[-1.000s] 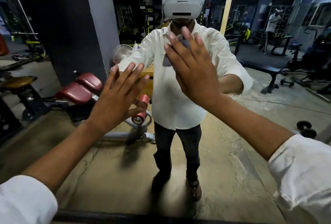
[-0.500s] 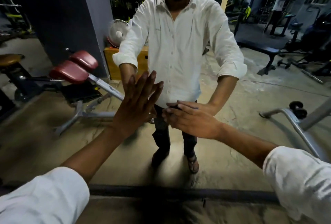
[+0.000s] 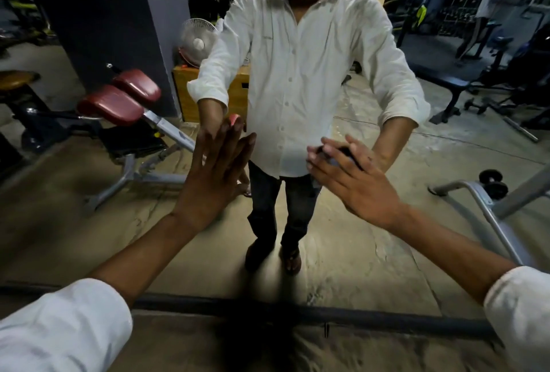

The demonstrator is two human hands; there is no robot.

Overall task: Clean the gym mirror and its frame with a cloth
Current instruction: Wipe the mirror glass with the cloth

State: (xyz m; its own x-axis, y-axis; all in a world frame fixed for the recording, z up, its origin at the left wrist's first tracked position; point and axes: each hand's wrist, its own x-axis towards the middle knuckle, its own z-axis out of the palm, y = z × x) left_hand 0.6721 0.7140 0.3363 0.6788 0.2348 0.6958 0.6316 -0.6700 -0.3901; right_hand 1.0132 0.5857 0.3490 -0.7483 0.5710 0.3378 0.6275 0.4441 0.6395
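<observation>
Head view, left hand (image 3: 214,181) flat on mirror (image 3: 89,237), right hand (image 3: 357,187) pressing cloth (image 3: 342,153)

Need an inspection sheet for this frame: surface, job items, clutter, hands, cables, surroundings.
Surface: mirror glass, smears too faint to judge; dark frame runs along its bottom edge.
Job's things: cloth, dark, mostly hidden under the right hand.
Clutter: nothing seen.
Grippers: left hand flat on the glass, fingers straight; right hand presses the cloth to the glass, fingers spread.
Cables: nothing seen.
Surroundings: reflected in the glass are a bench with red pads, a fan, a wooden box and a dumbbell; rough floor lies below the frame.
</observation>
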